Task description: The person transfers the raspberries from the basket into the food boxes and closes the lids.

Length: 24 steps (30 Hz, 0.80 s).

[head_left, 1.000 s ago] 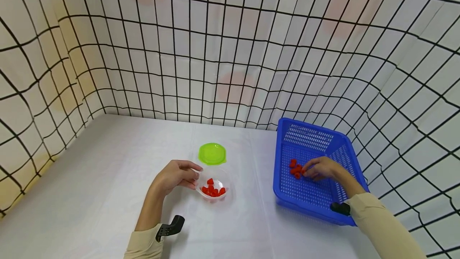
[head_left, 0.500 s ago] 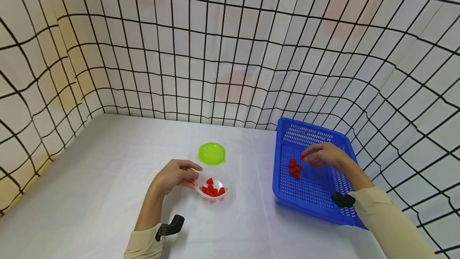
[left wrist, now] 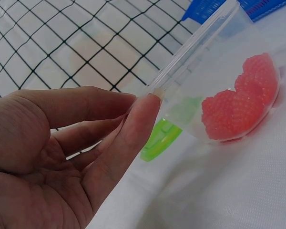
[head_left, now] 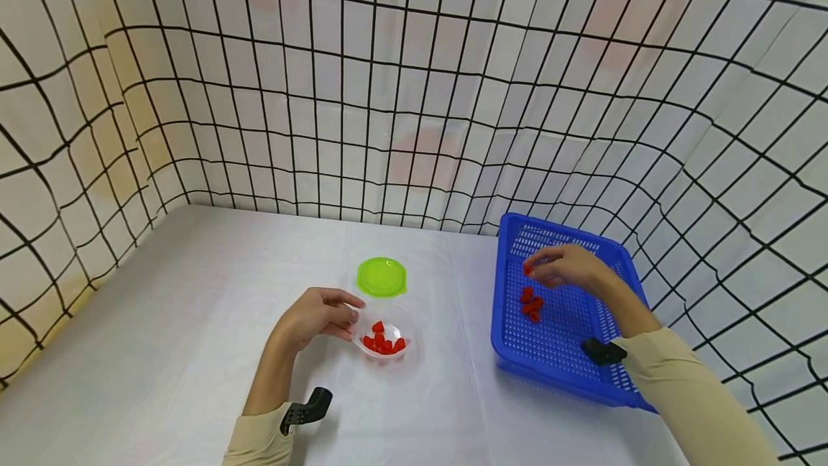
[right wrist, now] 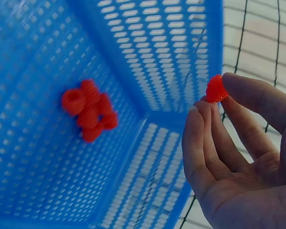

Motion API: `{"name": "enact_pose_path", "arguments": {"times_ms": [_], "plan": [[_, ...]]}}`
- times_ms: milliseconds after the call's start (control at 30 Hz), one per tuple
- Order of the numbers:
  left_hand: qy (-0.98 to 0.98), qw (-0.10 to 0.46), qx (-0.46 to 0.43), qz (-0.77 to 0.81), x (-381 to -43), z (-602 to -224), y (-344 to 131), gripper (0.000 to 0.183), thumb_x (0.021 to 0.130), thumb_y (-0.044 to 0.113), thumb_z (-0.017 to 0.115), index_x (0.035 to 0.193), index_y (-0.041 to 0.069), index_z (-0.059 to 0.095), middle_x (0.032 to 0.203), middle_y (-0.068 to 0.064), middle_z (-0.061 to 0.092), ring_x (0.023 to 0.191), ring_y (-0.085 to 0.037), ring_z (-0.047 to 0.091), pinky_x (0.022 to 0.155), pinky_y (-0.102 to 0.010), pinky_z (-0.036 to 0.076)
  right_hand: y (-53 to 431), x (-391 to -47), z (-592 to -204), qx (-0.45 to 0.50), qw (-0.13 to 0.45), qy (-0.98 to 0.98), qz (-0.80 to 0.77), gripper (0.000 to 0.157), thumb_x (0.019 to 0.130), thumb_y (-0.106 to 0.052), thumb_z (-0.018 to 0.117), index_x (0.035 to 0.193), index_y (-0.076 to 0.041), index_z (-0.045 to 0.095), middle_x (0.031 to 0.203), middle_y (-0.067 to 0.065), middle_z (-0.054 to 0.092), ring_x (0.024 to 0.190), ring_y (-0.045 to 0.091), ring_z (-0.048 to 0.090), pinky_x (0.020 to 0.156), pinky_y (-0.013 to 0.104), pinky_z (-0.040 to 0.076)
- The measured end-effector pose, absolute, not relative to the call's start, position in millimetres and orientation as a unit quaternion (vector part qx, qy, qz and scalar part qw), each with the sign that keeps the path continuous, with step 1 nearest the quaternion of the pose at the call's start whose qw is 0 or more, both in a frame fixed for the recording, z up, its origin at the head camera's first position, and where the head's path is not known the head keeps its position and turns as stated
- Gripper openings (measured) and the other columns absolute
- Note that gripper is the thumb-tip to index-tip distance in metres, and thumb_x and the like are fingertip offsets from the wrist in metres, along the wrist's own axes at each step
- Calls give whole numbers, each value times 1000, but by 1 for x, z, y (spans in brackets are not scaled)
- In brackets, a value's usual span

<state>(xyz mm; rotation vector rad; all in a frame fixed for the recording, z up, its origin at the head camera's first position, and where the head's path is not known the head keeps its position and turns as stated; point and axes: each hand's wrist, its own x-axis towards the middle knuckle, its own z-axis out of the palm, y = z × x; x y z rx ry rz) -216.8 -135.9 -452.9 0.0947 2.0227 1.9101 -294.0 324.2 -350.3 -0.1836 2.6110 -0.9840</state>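
My left hand pinches the rim of a clear plastic bowl that stands on the white table. Several red raspberries lie in the bottom of this bowl. Over the blue basket, my right hand holds one raspberry between thumb and fingertips, raised above the basket floor. Below that hand, more raspberries sit in a loose cluster on the basket's perforated bottom.
A green lid lies flat on the table just behind the bowl. Black netting over white cloth walls in the back and both sides. The basket stands close to the netting at the right.
My right hand has lifted a raspberry from the cluster in the basket and moved up, then left with it. My left hand and the bowl have stayed in place.
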Motion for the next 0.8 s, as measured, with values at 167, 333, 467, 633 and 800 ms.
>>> {"name": "enact_pose_path", "arguments": {"times_ms": [167,333,467,633,800], "plan": [[717,175,28,675,-216,-453,-136,28,93,3,64,117,-10,68,83,-10,67,71,-19,64,67,-33,64,306,-293,-341,-94,169,917,-348,36,95,-23,70,127,-7,69,124,14,70,108,25,68,96,45,59],[721,172,24,671,-216,-453,-135,27,93,3,63,117,-9,68,84,-11,68,71,-20,65,68,-33,64,282,-291,-331,-119,170,913,-350,36,94,-24,72,126,-8,70,123,13,70,105,24,70,97,46,59],[723,173,24,669,-216,-453,-135,28,93,4,64,118,-9,68,84,-11,68,71,-19,65,68,-33,64,263,-290,-326,-138,170,909,-354,33,94,-23,72,123,-9,71,121,14,71,104,28,71,96,47,59],[722,173,21,669,-216,-453,-135,27,93,4,64,116,-9,68,85,-11,68,71,-20,65,68,-33,64,236,-286,-325,-163,171,905,-355,29,94,-22,71,120,-11,73,115,14,74,100,26,71,88,38,62],[722,172,19,670,-217,-455,-135,28,92,3,64,117,-9,68,85,-11,68,70,-20,65,67,-33,64,208,-284,-328,-175,176,900,-359,25,92,-22,72,116,-14,75,110,11,76,94,22,71,85,37,63]]}}
